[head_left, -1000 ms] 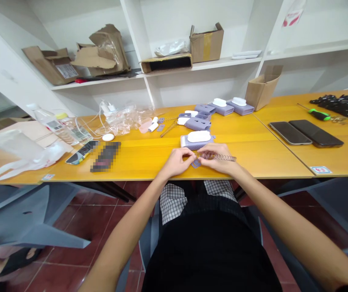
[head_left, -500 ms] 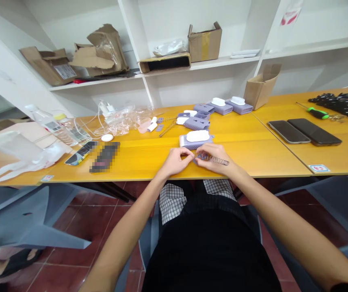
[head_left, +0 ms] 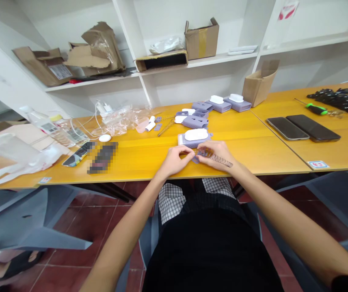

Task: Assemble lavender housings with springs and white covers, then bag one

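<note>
My left hand [head_left: 175,159] and my right hand [head_left: 217,153] meet at the front edge of the yellow table [head_left: 149,156], fingers pinched together. Between them is a long coiled metal spring [head_left: 219,158], which runs across my right hand toward the wrist. A small purple plastic piece [head_left: 195,159] sits under the fingertips; which hand grips it I cannot tell. Just beyond my hands lies a purple case with a white pad [head_left: 193,137] on top.
More purple cases [head_left: 219,104], loose springs [head_left: 165,129] and plastic bags [head_left: 125,117] lie farther back. Two dark phones [head_left: 301,128], a green screwdriver [head_left: 315,108] and black parts [head_left: 344,98] are at right. A cardboard box [head_left: 259,86] stands by the shelves. Phones and a white bag [head_left: 15,156] are at left.
The spring has swung from lying out to the right to slanting down over my right hand. Both hands stay pinched at the same spot; the view has shifted slightly.
</note>
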`<state>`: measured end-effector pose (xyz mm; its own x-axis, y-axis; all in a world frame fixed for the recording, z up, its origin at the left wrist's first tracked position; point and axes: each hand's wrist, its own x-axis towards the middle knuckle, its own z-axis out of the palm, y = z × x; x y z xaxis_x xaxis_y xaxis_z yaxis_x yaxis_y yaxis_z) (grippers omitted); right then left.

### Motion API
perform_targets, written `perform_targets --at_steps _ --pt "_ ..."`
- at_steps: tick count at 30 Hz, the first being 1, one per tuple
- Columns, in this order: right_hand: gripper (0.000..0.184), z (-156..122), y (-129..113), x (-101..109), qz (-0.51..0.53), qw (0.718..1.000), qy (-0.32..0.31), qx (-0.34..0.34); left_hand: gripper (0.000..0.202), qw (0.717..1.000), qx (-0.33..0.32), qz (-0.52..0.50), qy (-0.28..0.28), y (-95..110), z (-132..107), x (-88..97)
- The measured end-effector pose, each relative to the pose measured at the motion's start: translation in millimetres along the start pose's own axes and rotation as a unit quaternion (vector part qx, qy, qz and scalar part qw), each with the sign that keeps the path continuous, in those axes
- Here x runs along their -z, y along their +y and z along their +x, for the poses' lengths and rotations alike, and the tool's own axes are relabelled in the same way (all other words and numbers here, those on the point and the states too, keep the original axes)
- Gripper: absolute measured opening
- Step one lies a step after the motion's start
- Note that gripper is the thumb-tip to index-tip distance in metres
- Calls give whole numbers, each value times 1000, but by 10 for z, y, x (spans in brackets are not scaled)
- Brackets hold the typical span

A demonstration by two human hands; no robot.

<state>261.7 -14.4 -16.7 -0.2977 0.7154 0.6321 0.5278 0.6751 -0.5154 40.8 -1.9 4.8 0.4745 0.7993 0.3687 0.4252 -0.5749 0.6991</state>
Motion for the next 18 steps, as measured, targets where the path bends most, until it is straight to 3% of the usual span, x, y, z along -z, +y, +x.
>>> perform_targets --at_steps 9,18 --pt "13 -3 9 128 1 999 -39 -35 41 984 -20 158 -79 48 -41 -38" --pt "16 5 52 227 19 995 -94 -31 27 994 -41 87 -59 -48 -27 -26"
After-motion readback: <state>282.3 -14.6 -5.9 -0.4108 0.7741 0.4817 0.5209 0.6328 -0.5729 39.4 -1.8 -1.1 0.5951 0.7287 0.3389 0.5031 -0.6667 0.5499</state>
